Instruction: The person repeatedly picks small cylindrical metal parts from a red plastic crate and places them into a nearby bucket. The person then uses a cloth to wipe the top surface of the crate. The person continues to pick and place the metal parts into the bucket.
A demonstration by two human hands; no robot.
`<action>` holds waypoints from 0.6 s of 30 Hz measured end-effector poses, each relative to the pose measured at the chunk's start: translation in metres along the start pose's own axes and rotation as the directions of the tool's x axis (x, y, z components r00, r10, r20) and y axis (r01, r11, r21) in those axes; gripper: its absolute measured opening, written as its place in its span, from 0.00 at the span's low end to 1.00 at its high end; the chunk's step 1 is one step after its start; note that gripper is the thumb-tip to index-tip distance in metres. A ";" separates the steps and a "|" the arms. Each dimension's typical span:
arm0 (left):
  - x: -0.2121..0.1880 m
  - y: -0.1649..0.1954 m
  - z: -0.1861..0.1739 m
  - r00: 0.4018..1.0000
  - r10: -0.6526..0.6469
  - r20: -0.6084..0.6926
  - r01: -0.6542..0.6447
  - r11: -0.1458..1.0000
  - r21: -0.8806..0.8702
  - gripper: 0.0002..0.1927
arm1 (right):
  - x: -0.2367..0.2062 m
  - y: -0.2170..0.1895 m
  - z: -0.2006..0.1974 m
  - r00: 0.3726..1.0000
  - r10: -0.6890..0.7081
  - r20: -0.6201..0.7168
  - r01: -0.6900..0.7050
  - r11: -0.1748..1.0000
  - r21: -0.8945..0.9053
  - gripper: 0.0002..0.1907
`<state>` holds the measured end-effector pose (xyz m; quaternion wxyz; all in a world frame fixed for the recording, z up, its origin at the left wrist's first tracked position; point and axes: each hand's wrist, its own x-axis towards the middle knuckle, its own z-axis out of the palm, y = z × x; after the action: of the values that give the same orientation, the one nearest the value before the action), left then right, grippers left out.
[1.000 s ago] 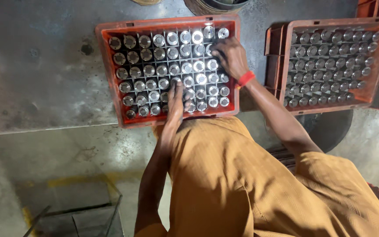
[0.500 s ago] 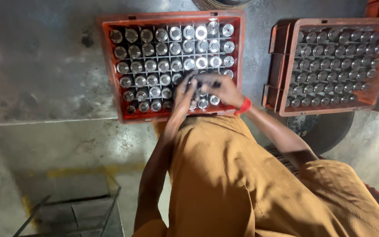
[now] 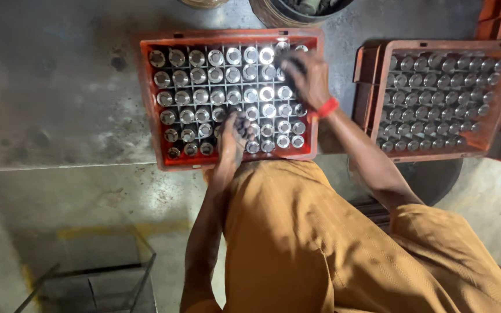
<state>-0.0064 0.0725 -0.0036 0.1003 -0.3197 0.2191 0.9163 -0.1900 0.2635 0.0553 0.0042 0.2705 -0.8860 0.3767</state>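
Orange plastic forms the crate lying on the grey worktop, its grid of cells filled with upright, shiny metal cylinders. At the near edge of the crate, the left hand rests on the cylinders with fingers bunched together; whether it grips one I cannot tell. Over the far right corner of the same crate, the right hand, a red band at its wrist, lies palm down on the cylinder tops, fingers loosely spread, its grip hidden. Well to the right sits a second orange crate of similar cylinders.
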 end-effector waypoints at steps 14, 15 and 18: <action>-0.022 0.007 0.021 0.999 0.037 0.024 -0.039 0.995 0.093 0.24 | -0.060 -0.014 -0.003 0.993 0.117 0.002 -0.115 0.982 -0.149 0.14; -0.024 0.005 0.028 0.998 0.053 0.032 -0.057 0.989 0.140 0.26 | -0.071 -0.025 0.000 0.989 0.144 -0.024 -0.142 0.988 0.059 0.14; -0.027 -0.006 0.041 0.999 0.016 0.043 -0.037 0.836 0.547 0.28 | -0.102 -0.056 0.016 0.800 0.404 0.444 -0.590 0.667 0.456 0.16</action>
<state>-0.0055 0.0959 0.0398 0.1790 -0.2577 0.4745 0.8224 -0.0730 0.2698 0.0594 -0.3183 0.0582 -0.7591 0.5648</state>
